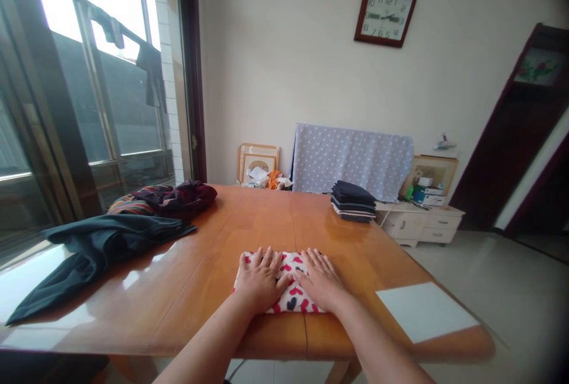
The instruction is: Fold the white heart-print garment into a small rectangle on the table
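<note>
A folded white cloth with red and dark hearts [291,303] lies flat near the front edge of the wooden table [249,224]. My left hand [261,280] rests palm down on its left part, fingers spread and pointing away from me. On the right part, my right hand [320,282] lies flat in the same way, with its fingers stretched out. The two thumbs come close together over the middle of the cloth. What kind of garment or fabric piece it is cannot be made out in this folded state.
A stack of folded dark clothes [352,201] stands at the table's far right. Dark green trousers or similar cloth [102,245] and a crumpled maroon garment [186,197] lie on the left. A white sheet [427,311] lies by the right edge.
</note>
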Demonstrator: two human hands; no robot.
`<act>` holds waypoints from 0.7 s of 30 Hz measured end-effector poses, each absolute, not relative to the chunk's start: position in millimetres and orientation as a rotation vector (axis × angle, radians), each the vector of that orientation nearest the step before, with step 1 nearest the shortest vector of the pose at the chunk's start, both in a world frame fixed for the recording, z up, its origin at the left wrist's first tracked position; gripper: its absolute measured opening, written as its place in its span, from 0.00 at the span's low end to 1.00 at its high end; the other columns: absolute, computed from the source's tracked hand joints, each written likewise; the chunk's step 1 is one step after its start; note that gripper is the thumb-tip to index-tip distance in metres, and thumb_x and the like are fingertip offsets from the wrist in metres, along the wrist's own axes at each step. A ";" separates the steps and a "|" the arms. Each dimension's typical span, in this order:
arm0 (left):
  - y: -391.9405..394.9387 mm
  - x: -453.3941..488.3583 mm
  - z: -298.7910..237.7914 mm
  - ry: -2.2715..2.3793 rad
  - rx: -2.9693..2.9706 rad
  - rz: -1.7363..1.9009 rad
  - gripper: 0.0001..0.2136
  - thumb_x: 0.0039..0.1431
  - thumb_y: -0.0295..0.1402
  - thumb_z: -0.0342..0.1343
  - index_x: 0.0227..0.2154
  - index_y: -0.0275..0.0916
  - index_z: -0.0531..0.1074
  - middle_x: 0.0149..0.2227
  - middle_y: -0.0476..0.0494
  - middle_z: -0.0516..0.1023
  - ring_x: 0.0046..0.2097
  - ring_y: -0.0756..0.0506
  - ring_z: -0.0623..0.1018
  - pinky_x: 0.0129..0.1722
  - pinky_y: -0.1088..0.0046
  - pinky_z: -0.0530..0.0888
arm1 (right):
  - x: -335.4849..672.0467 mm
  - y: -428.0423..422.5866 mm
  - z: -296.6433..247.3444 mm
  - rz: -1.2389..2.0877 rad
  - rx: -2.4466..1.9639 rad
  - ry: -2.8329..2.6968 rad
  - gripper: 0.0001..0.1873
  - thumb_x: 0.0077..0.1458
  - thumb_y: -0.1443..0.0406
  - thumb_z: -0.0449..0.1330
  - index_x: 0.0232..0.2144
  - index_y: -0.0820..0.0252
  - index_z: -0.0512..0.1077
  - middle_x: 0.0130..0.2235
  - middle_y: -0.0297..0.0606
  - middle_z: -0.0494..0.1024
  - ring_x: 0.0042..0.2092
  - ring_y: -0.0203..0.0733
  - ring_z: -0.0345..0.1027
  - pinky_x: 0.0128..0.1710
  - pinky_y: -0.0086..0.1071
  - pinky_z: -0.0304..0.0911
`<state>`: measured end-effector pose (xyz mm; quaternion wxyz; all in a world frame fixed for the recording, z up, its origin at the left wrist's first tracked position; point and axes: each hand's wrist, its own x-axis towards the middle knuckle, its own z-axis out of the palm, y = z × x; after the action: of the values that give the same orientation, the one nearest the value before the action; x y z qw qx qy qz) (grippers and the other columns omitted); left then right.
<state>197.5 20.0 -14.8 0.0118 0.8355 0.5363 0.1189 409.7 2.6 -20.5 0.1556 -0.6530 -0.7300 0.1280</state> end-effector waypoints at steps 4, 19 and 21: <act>16.9 198.4 -9.6 1.663 2.601 0.335 0.36 0.65 0.61 0.35 0.69 0.49 0.57 0.73 0.38 0.52 0.72 0.28 0.49 0.63 0.32 0.43 | 409.4 4.9 -20.2 0.388 -1.875 -2.097 0.42 0.65 0.42 0.43 0.72 0.57 0.48 0.74 0.39 0.42 0.74 0.50 0.31 0.71 0.48 0.27; 16.1 132.5 27.8 1.974 2.133 0.770 0.16 0.68 0.41 0.45 0.46 0.41 0.74 0.48 0.39 0.80 0.47 0.42 0.79 0.40 0.71 0.70 | 482.0 -0.6 -8.1 0.397 -1.766 -1.639 0.26 0.61 0.53 0.56 0.56 0.61 0.73 0.57 0.48 0.77 0.58 0.52 0.70 0.59 0.42 0.62; 7.4 126.3 33.2 2.054 2.071 0.720 0.14 0.67 0.41 0.45 0.41 0.42 0.75 0.44 0.41 0.81 0.42 0.43 0.79 0.35 0.72 0.67 | 479.3 3.4 -6.0 0.374 -1.768 -1.677 0.26 0.59 0.57 0.57 0.57 0.59 0.72 0.58 0.47 0.76 0.60 0.51 0.69 0.60 0.41 0.61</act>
<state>126.3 7.4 33.2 0.0686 0.6876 0.6822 0.2391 479.3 3.4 -6.0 0.3318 -0.6765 -0.6416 0.1433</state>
